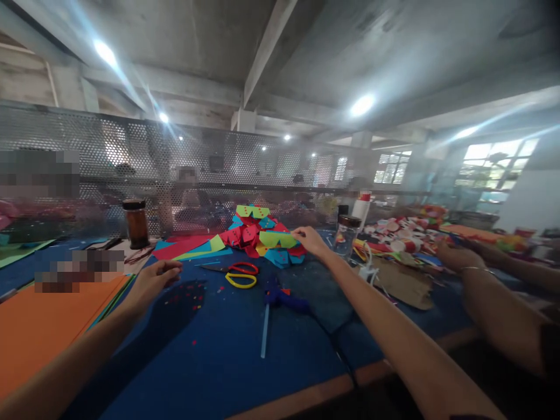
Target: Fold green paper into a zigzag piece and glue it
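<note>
My right hand (311,239) reaches far forward and pinches a lime-green folded paper piece (276,239) lying on top of a pile of red, blue and green paper cut-outs (256,233). My left hand (154,279) hovers over the blue table (219,350), fingers loosely curled, nothing visible in it, near the edge of a stack of orange paper sheets (48,321). Between the hands lie red-handled scissors (240,268) and yellow-handled scissors (241,281). A blue glue gun (282,297) with a glue stick (263,332) rests nearer to me.
A brown jar (136,223) stands at the back left, a glass jar (347,234) and white bottle (361,209) right of the pile. Another person's arms (490,274) work at the right beside more craft pieces (402,230) and cardboard (405,286). A perforated metal screen (219,163) borders the table.
</note>
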`<move>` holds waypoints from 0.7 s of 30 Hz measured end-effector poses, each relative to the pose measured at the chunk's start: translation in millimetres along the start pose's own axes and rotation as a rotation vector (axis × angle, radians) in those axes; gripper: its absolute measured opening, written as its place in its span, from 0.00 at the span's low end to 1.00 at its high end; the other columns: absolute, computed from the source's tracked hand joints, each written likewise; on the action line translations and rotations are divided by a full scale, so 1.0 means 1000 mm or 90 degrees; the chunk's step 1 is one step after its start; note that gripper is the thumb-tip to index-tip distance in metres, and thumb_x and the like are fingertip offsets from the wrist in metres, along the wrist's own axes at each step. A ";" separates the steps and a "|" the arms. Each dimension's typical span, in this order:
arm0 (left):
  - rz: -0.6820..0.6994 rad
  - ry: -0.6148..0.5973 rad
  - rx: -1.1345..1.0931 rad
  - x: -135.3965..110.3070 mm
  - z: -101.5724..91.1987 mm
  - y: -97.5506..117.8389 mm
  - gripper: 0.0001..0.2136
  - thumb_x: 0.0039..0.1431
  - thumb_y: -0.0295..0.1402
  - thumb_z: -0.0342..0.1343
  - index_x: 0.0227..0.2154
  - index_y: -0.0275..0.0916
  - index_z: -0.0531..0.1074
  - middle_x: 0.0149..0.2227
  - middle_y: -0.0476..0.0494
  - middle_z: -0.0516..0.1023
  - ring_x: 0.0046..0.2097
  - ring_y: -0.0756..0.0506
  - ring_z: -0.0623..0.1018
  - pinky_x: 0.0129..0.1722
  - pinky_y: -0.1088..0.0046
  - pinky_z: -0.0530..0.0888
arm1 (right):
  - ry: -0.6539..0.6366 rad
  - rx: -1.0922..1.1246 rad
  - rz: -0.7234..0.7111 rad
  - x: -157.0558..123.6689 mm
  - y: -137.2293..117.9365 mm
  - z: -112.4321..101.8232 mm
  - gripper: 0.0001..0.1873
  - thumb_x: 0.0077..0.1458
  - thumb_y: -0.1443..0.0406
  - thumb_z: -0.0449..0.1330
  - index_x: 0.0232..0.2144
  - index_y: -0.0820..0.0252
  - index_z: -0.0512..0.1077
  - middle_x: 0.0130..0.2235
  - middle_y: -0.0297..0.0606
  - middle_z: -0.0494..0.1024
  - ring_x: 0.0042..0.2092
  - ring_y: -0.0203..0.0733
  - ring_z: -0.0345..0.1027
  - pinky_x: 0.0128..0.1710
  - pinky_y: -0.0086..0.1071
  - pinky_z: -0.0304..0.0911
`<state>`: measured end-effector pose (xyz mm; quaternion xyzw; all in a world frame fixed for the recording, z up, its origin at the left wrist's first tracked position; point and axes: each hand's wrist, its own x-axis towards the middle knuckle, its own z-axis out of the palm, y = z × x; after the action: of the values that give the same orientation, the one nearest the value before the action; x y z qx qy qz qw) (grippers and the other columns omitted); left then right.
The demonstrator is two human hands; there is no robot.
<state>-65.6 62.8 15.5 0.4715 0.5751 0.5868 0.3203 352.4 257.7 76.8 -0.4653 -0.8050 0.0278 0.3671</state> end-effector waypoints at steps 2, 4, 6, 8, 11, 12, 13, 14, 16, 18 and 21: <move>0.000 -0.003 0.001 0.000 0.000 0.000 0.19 0.35 0.42 0.67 0.32 0.36 0.77 0.34 0.42 0.81 0.34 0.44 0.79 0.36 0.68 0.74 | -0.021 -0.009 0.020 -0.006 0.016 0.003 0.08 0.59 0.67 0.58 0.30 0.63 0.77 0.33 0.40 0.80 0.37 0.44 0.74 0.40 0.35 0.67; -0.005 -0.003 0.002 -0.001 0.000 0.000 0.19 0.34 0.42 0.67 0.31 0.36 0.77 0.34 0.42 0.81 0.34 0.44 0.79 0.36 0.68 0.74 | -0.038 -0.015 0.030 -0.009 0.027 0.004 0.09 0.62 0.63 0.58 0.38 0.63 0.75 0.40 0.40 0.78 0.40 0.42 0.73 0.42 0.38 0.69; -0.015 0.000 0.006 -0.002 0.001 0.002 0.19 0.33 0.42 0.68 0.31 0.36 0.77 0.33 0.42 0.81 0.34 0.43 0.79 0.36 0.68 0.74 | -0.045 -0.018 0.031 -0.010 0.033 0.003 0.13 0.63 0.60 0.57 0.46 0.62 0.71 0.46 0.41 0.75 0.43 0.42 0.72 0.43 0.41 0.70; -0.021 0.001 0.011 -0.003 0.002 0.004 0.19 0.33 0.41 0.68 0.30 0.37 0.77 0.33 0.42 0.81 0.34 0.43 0.79 0.35 0.69 0.74 | -0.037 -0.022 0.028 -0.007 0.035 0.000 0.12 0.64 0.60 0.57 0.45 0.62 0.72 0.46 0.41 0.76 0.44 0.43 0.72 0.45 0.40 0.69; -0.022 0.001 0.017 -0.003 0.003 0.005 0.19 0.33 0.42 0.67 0.31 0.37 0.77 0.32 0.43 0.80 0.34 0.43 0.78 0.34 0.70 0.73 | -0.023 -0.029 0.028 0.000 0.034 -0.006 0.11 0.64 0.60 0.55 0.40 0.62 0.74 0.42 0.41 0.78 0.44 0.44 0.72 0.46 0.39 0.68; -0.023 0.000 0.021 -0.003 0.003 0.004 0.19 0.33 0.42 0.66 0.31 0.37 0.77 0.32 0.43 0.80 0.34 0.43 0.78 0.34 0.70 0.73 | -0.023 -0.031 0.028 0.003 0.033 -0.007 0.12 0.64 0.60 0.56 0.43 0.61 0.74 0.44 0.41 0.77 0.44 0.44 0.72 0.46 0.40 0.68; -0.023 -0.002 0.025 -0.003 0.003 0.004 0.19 0.34 0.42 0.66 0.31 0.37 0.77 0.33 0.43 0.80 0.34 0.43 0.78 0.35 0.70 0.74 | -0.026 -0.034 0.028 0.006 0.032 -0.007 0.13 0.64 0.60 0.56 0.46 0.61 0.72 0.47 0.42 0.75 0.45 0.44 0.71 0.46 0.41 0.69; -0.021 -0.004 0.029 -0.003 0.002 0.003 0.20 0.34 0.43 0.66 0.32 0.37 0.77 0.33 0.42 0.80 0.35 0.43 0.78 0.35 0.69 0.74 | -0.031 -0.036 0.029 0.009 0.032 -0.007 0.14 0.64 0.60 0.57 0.49 0.61 0.70 0.50 0.43 0.73 0.46 0.44 0.71 0.46 0.43 0.69; -0.013 -0.009 0.035 -0.002 0.002 0.002 0.20 0.36 0.43 0.65 0.33 0.37 0.77 0.34 0.42 0.80 0.35 0.43 0.78 0.36 0.69 0.74 | -0.040 -0.039 0.033 0.014 0.030 -0.004 0.16 0.63 0.60 0.57 0.52 0.60 0.68 0.53 0.43 0.71 0.48 0.45 0.70 0.46 0.44 0.69; -0.005 -0.011 0.043 -0.001 0.001 0.001 0.19 0.37 0.44 0.65 0.32 0.37 0.77 0.34 0.42 0.81 0.35 0.43 0.79 0.35 0.69 0.75 | -0.046 -0.042 0.036 0.018 0.028 0.001 0.16 0.63 0.60 0.57 0.51 0.60 0.69 0.53 0.43 0.71 0.48 0.45 0.70 0.46 0.44 0.69; 0.000 -0.011 0.048 -0.001 0.000 0.002 0.18 0.36 0.43 0.66 0.31 0.38 0.78 0.33 0.43 0.81 0.34 0.42 0.79 0.35 0.68 0.75 | -0.044 -0.046 0.035 0.018 0.026 0.008 0.16 0.63 0.60 0.57 0.51 0.60 0.69 0.53 0.43 0.71 0.48 0.45 0.70 0.46 0.44 0.69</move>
<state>-64.6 61.7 17.0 0.4883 0.5937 0.5608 0.3074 360.9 288.7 71.4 -0.4988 -0.8046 0.0251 0.3211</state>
